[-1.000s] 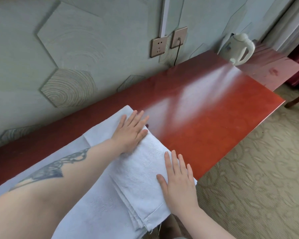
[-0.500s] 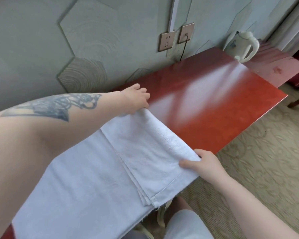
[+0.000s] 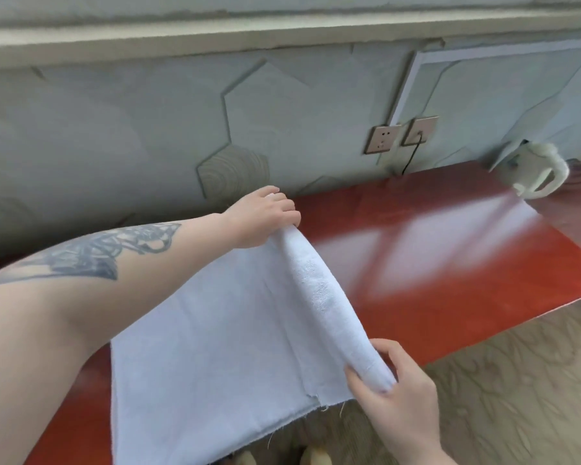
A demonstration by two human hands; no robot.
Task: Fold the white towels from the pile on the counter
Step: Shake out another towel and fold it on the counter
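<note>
A white terry-cloth towel lies spread on the red counter, its near frayed edge hanging over the front. Its folded right edge is raised off the surface in a thick rounded ridge running from far to near

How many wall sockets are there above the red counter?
2. One socket plate sits on the wall above the counter's back edge; the second is just to its right, with a dark cord plugged in. Others may lie outside the view.
</note>
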